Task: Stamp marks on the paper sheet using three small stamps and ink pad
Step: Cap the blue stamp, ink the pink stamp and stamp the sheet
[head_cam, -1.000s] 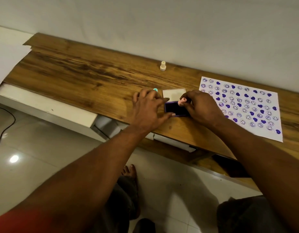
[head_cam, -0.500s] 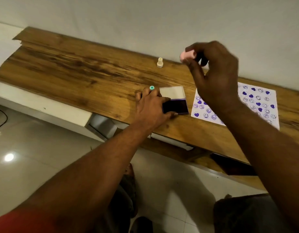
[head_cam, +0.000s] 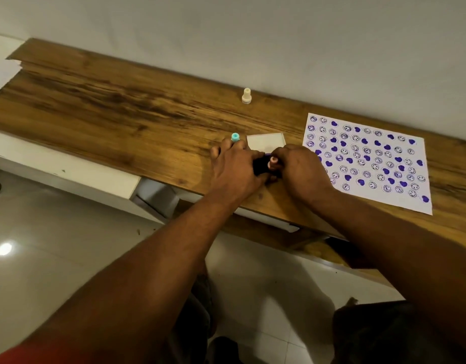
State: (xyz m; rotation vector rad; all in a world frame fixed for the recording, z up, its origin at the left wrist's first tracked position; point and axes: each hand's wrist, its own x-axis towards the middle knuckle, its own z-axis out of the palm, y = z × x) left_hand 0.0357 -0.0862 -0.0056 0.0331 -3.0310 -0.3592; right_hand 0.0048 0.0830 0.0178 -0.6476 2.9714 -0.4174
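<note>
Right hand (head_cam: 302,170), back down from its lift, pinches the pink stamp (head_cam: 273,162) onto the ink pad (head_cam: 262,165) steadied by the flat left hand (head_cam: 235,169), re-inking before another mark on the sheet (head_cam: 368,158).

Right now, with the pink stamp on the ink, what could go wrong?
1. The right hand presses the pink stamp into the ink pad; too much ink might smudge the stamped sheet.
2. The paper looks nearly full, so the next mark may overlap another.
3. The teal stamp stands just beyond the left hand, which steadies the pad, and could get knocked over.
</note>
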